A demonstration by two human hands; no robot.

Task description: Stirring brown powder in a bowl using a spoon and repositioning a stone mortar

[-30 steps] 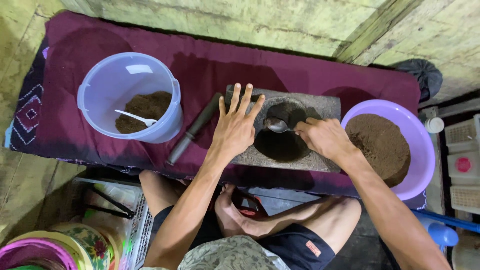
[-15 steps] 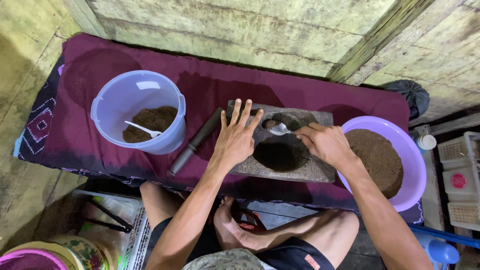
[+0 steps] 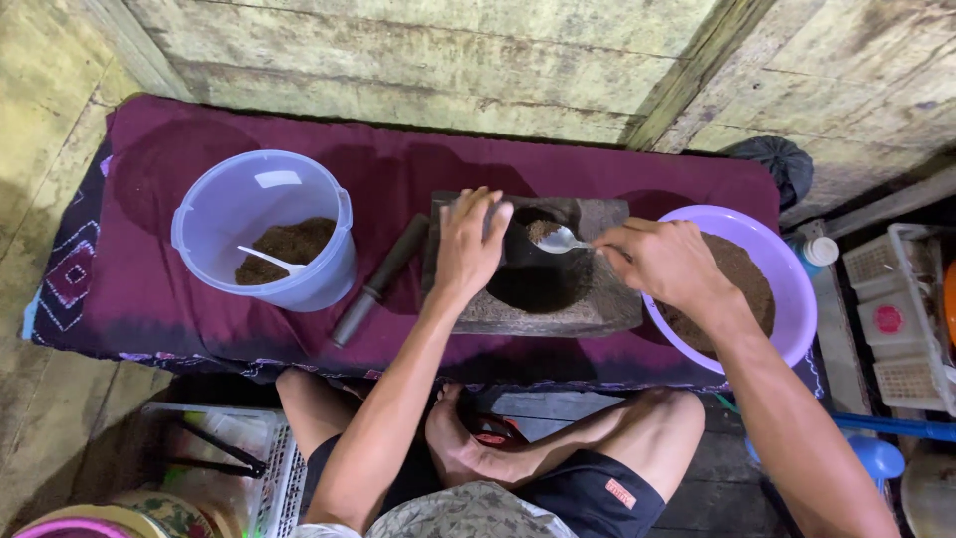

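The right hand (image 3: pixel 665 261), closed around a spoon (image 3: pixel 560 239) of brown powder just left of it over the stone mortar (image 3: pixel 597 304), could tip and spill onto the cloth-covered surface (image 3: pixel 199 309) if jostled, while the left hand (image 3: pixel 470 244) lies open, flat on the mortar, holding nothing.

Left hand (image 3: pixel 468 244) now curled over stone mortar (image 3: pixel 543 299).

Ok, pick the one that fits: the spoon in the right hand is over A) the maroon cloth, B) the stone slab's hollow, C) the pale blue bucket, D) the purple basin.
B: the right hand holds the metal spoon, loaded with brown powder, above the dark hollow of the stone slab, which the left hand rests on.
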